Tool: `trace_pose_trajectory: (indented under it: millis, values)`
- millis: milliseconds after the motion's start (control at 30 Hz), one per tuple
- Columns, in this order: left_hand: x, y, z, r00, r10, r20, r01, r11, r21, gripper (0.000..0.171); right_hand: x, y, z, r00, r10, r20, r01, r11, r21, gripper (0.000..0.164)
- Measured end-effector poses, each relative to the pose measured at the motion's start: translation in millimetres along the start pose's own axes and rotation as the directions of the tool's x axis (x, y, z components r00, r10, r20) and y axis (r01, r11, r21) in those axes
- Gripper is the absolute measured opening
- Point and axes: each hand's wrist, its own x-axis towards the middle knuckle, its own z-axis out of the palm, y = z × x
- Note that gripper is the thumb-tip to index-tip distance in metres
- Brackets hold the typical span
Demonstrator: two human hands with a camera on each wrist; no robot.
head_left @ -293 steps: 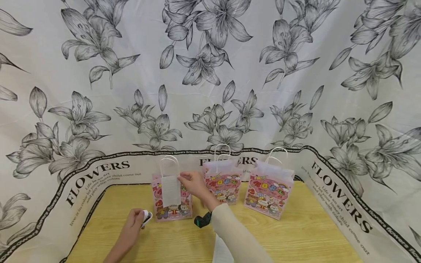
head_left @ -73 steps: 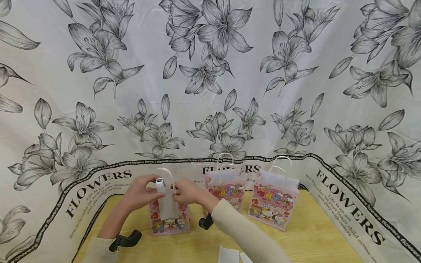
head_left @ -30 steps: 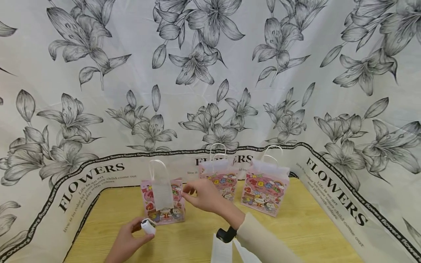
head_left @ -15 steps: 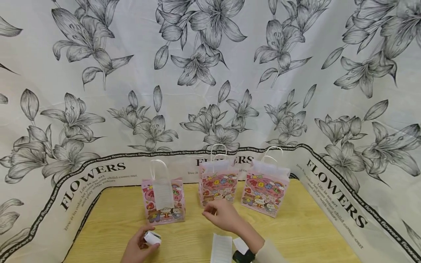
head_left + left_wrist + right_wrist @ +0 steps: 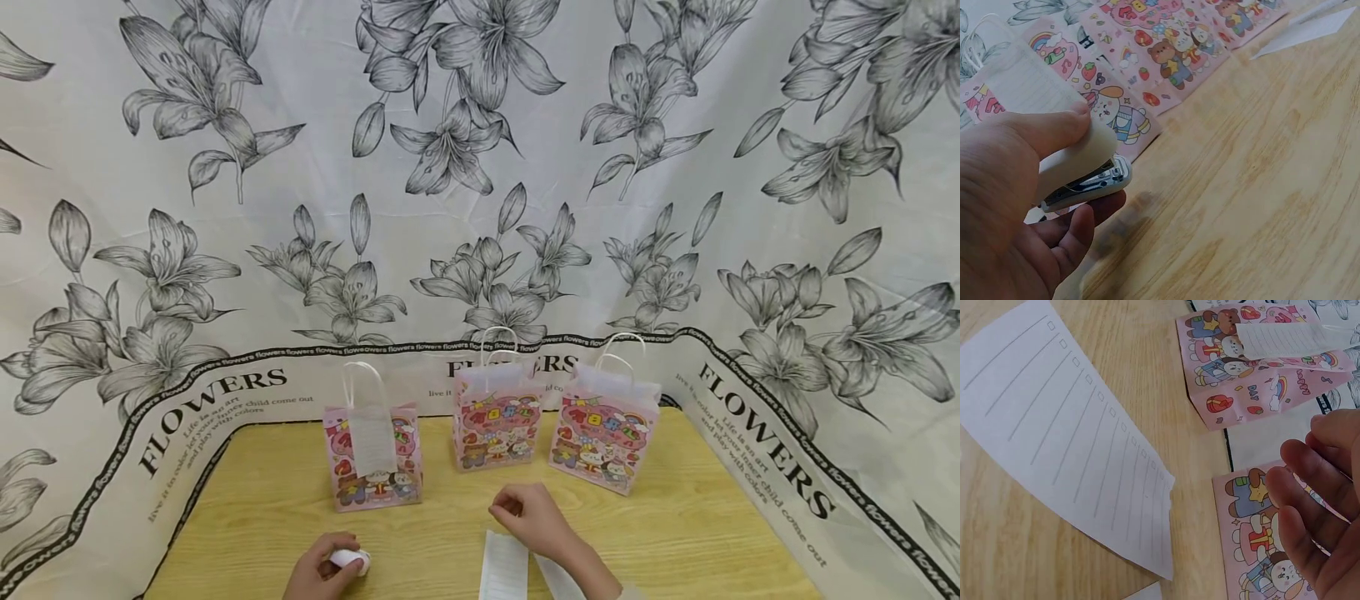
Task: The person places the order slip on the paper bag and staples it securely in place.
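Note:
My left hand [image 5: 322,573] grips a small white stapler [image 5: 1082,156] near the front of the table, thumb on top and fingers beneath. The stapler's jaws stand apart in the left wrist view. Loosely curled and holding nothing, my right hand [image 5: 536,518] hovers just behind a lined white paper slip [image 5: 504,568]. A second slip [image 5: 555,577] lies partly under my right forearm. Behind my left hand a pink cartoon gift bag [image 5: 405,490] stands upright, and another lined slip [image 5: 372,443] hangs on its front below the white handle.
Two similar pink gift bags stand farther back, one in the middle [image 5: 495,417] and one at the right [image 5: 606,421], both with white handles up. A flower-printed cloth [image 5: 480,275] rises behind the yellow wood-grain table [image 5: 247,492].
Both hands were at the left bag's handle and slip 2.4 s ago. Since then my left hand has drawn back with the stapler, and my right has moved right and nearer, towards the loose slips.

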Motion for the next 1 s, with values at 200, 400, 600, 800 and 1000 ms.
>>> trace_pose_trajectory:
  millis: [200, 400, 600, 800, 1000]
  values:
    - [2.2, 0.9, 3.0, 0.999, -0.031, 0.015, 0.031, 0.999, -0.011, 0.026, -12.1, 8.5, 0.9, 0.997, 0.069, -0.016, -0.067, 0.993, 0.099, 0.013]
    - [4.5, 1.4, 2.3, 0.964, -0.162, 0.209, 0.178, 0.982, -0.061, 0.057, -14.6, 17.1, -1.5, 0.996, 0.089, -0.022, -0.086, 0.992, 0.095, 0.015]
    - [7.8, 1.9, 6.8, 0.969, -0.190, 0.157, 0.182, 0.981, 0.061, 0.052, -14.4, 28.1, -5.6, 0.994, 0.105, -0.033, -0.104, 0.994, 0.029, 0.014]
    - [9.6, 3.3, 12.5, 0.987, -0.150, 0.056, 0.133, 0.964, 0.232, 0.039, -19.3, 40.0, -7.5, 0.987, 0.155, -0.053, -0.156, 0.988, -0.020, 0.013]
    - [8.6, -2.6, -0.2, 0.996, -0.072, 0.047, 0.048, 0.918, 0.393, 0.034, -20.4, 42.5, 1.2, 0.981, 0.178, -0.079, -0.182, 0.982, -0.051, 0.009]
